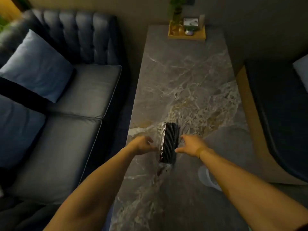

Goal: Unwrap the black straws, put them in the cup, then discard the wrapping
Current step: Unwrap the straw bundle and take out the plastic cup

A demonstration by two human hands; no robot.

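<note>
Sofa (58, 90) stands left of the desk (183, 72). Left hand (142, 145), fingers loosely spread, holds nothing beside the bundle of black straws (168, 142), which lies wrapped on the desk. Right hand (191, 145), fingers apart, sits just right of it.

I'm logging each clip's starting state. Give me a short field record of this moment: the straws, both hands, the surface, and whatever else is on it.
straws: black straw bundle, still in clear wrapping, lying flat on the table
left hand: left hand beside the bundle's left side, fingers relaxed, holding nothing
right hand: right hand beside its right side, fingers spread, holding nothing
surface: marble table
far end: wooden tray with small items
cup: possibly the pale object under the right forearm, unclear
seating: blue sofa on the left
</note>
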